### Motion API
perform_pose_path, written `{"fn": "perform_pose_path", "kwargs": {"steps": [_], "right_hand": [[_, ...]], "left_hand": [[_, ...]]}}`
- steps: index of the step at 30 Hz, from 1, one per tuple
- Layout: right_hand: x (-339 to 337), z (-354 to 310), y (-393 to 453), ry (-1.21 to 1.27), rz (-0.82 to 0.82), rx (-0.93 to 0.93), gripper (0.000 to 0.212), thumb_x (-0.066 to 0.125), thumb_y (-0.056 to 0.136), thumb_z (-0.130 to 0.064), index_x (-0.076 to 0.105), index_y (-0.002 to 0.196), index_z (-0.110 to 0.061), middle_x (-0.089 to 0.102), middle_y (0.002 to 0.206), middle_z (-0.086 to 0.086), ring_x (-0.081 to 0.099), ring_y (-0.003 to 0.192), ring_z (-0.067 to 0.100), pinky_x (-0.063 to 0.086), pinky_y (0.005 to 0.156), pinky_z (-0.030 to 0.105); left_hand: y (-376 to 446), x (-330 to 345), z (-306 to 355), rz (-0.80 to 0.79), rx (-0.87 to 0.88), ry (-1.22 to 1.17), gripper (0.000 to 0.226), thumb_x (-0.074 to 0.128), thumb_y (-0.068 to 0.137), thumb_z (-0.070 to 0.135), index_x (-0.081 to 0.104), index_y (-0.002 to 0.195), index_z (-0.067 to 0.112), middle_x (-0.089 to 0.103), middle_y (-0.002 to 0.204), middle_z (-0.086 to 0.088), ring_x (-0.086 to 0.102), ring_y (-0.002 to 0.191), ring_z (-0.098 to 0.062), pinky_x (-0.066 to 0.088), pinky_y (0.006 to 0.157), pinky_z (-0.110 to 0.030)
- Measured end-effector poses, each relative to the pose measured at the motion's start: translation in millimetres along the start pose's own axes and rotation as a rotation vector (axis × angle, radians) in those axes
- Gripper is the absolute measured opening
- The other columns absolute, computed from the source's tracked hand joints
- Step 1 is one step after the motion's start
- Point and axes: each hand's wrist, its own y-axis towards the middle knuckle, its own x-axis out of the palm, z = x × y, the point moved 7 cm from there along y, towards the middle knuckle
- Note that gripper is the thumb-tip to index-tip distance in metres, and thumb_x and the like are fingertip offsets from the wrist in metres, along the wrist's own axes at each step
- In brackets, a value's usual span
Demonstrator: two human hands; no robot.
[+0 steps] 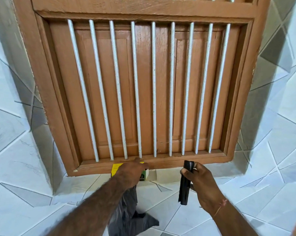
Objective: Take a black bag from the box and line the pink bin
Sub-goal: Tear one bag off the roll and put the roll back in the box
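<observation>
A small yellow and green box (115, 168) with an open white flap (153, 174) sits on the tiled sill under the window. My left hand (130, 174) rests on the box, and a loose black bag (130, 217) hangs down from under this hand. My right hand (200, 181) grips a tight roll of black bags (184, 189), held upright to the right of the box. The pink bin is not in view.
A brown wooden window frame (154, 165) with several white vertical bars (154, 89) and shut shutters fills the view straight ahead. White and grey tiles (24, 167) cover the sill and the walls on both sides.
</observation>
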Motion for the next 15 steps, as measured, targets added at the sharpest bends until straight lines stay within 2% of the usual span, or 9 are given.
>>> {"fn": "perform_pose_path", "kwargs": {"steps": [5, 8, 12, 15], "right_hand": [[-5.1, -16.4, -6.5, 0.029, 0.037, -0.100, 0.017, 0.070, 0.084, -0.006, 0.059, 0.097, -0.011, 0.069, 0.085, 0.010, 0.063, 0.078, 0.021, 0.046, 0.064, 0.029], [-7.8, -24.8, -8.5, 0.145, 0.082, -0.136, 0.022, 0.067, 0.085, -0.001, 0.055, 0.098, -0.015, 0.066, 0.085, 0.008, 0.064, 0.081, 0.022, 0.053, 0.064, 0.032], [-5.0, -41.0, -3.8, 0.339, 0.161, -0.218, 0.026, 0.065, 0.086, 0.001, 0.054, 0.102, -0.017, 0.064, 0.098, 0.014, 0.065, 0.090, 0.024, 0.061, 0.069, 0.035], [7.5, -53.0, 0.3, 0.357, 0.199, -0.286, 0.022, 0.063, 0.087, 0.002, 0.053, 0.103, -0.011, 0.061, 0.091, 0.011, 0.063, 0.085, 0.020, 0.061, 0.063, 0.028]], "left_hand": [[8.3, -7.3, 4.2, -0.022, -0.008, 0.109, 0.052, 0.062, 0.079, 0.000, 0.049, 0.122, 0.028, 0.043, 0.141, -0.016, 0.062, 0.107, -0.037, 0.053, 0.078, -0.039], [6.2, -5.9, 9.5, -0.031, -0.013, 0.105, 0.060, 0.066, 0.078, 0.004, 0.048, 0.130, 0.029, 0.040, 0.145, -0.013, 0.061, 0.110, -0.034, 0.053, 0.081, -0.038], [-9.1, -13.1, 19.1, 0.076, 0.024, -0.062, 0.076, 0.071, 0.075, 0.019, 0.032, 0.138, 0.034, 0.042, 0.137, -0.004, 0.062, 0.106, -0.029, 0.055, 0.080, -0.039], [-26.7, -27.7, 26.9, 0.183, 0.030, -0.237, 0.081, 0.073, 0.073, 0.026, 0.026, 0.138, 0.039, 0.041, 0.133, 0.004, 0.060, 0.107, -0.025, 0.054, 0.082, -0.040]]}}
